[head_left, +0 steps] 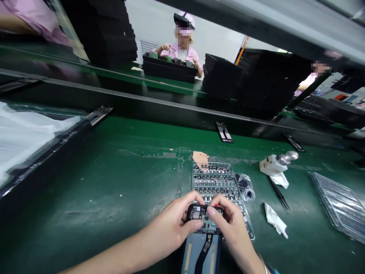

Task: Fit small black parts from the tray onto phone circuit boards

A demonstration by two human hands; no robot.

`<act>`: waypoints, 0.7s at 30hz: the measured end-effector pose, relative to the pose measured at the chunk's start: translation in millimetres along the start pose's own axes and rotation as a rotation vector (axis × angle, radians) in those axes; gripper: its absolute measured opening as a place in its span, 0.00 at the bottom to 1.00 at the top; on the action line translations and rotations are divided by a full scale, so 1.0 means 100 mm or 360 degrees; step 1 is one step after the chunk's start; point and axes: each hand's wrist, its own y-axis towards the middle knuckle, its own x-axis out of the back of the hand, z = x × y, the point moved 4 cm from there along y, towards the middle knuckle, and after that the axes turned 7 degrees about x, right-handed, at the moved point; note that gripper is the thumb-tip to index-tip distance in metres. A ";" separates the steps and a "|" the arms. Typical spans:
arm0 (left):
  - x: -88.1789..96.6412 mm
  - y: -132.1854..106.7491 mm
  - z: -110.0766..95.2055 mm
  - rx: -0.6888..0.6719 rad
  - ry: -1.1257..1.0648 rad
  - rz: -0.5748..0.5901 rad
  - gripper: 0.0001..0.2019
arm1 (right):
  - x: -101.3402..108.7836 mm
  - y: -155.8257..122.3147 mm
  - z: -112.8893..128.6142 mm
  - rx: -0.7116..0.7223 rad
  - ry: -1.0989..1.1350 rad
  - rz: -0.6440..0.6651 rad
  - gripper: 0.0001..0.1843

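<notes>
An opened phone body point(203, 239) with its back cover off lies near the front edge of the green bench, circuit board and flex cable showing. My left hand point(171, 224) grips its upper left corner, fingers curled round the edge. My right hand point(228, 220) holds the upper right corner and pinches a small red-tipped part against the top of the phone. Just behind the hands lies a clear tray point(215, 182) filled with several rows of tiny components.
A small plastic bag point(245, 187), black tweezers point(279, 195), two white wipes point(274, 220), a white dispenser bottle point(275, 163) and a stack of clear trays point(340, 203) lie to the right. Another phone frame point(224, 132) rides the conveyor. A person in pink point(182, 49) works across.
</notes>
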 end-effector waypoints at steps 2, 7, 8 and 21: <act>-0.01 0.00 0.02 0.0008 0.0047 -0.0010 0.10 | 0.00 0.01 0.02 0.0003 -0.0099 0.0027 0.12; -0.01 0.01 0.02 -0.0052 -0.0030 0.0066 0.10 | 0.01 0.02 0.06 0.0044 -0.0169 0.0035 0.11; -0.01 0.01 0.01 -0.0064 -0.0044 0.0074 0.10 | 0.02 0.02 0.06 0.0048 -0.0178 0.0033 0.11; 0.03 0.06 0.01 -0.0134 -0.0241 0.0076 0.06 | -0.05 -0.05 0.02 0.0044 -0.0214 0.0086 0.13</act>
